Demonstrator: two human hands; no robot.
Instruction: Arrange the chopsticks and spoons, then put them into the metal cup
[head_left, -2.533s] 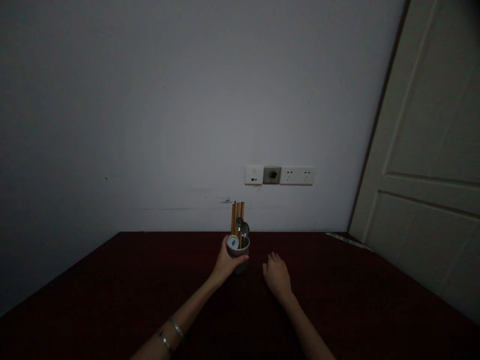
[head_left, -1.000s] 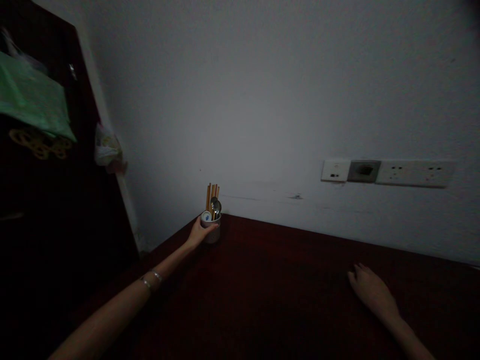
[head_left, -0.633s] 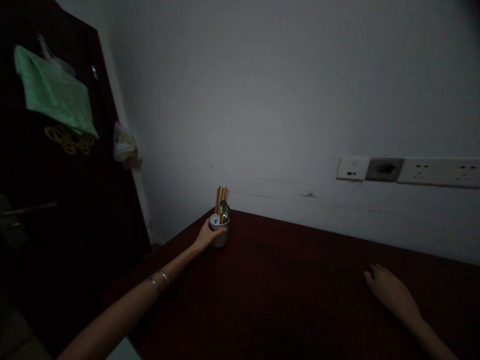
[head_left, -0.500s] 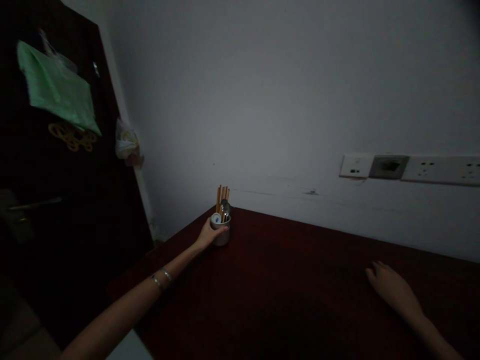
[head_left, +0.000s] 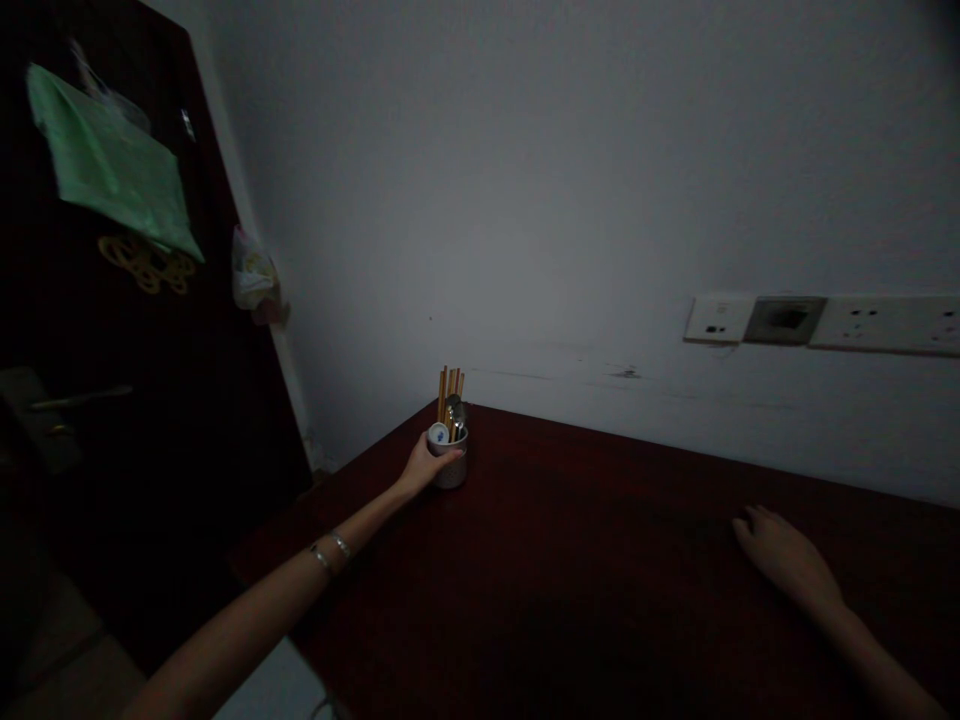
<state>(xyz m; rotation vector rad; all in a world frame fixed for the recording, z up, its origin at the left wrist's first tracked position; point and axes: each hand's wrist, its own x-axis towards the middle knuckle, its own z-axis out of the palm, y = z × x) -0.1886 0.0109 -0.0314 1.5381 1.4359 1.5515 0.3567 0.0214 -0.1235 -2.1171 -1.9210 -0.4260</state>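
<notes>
At the far corner of the dark red table, my left hand [head_left: 424, 466] is wrapped round the side of a grey utensil holder [head_left: 452, 474], with its thumb across the front near the rim. The holder stands upright. Several wooden chopsticks [head_left: 442, 392] rise out of it, together with metal spoons [head_left: 455, 410] and a white round-ended piece with a blue mark [head_left: 439, 433], perhaps a ceramic spoon. Well to the right, my right hand [head_left: 784, 555] rests palm down on the tabletop. It holds nothing, its thumb is a little apart and its fingers are loosely bent.
The dark red table [head_left: 585, 530] meets a pale wall along its back edge. Wall sockets [head_left: 855, 325] sit above it on the right. To the left is a dark door with a handle [head_left: 82, 398], a hanging green cloth [head_left: 112, 165] and a plastic bag [head_left: 251, 275] beside it.
The camera view has shifted slightly. My left hand stays on the utensil holder, which keeps its place at the corner. My right hand still rests on the table.
</notes>
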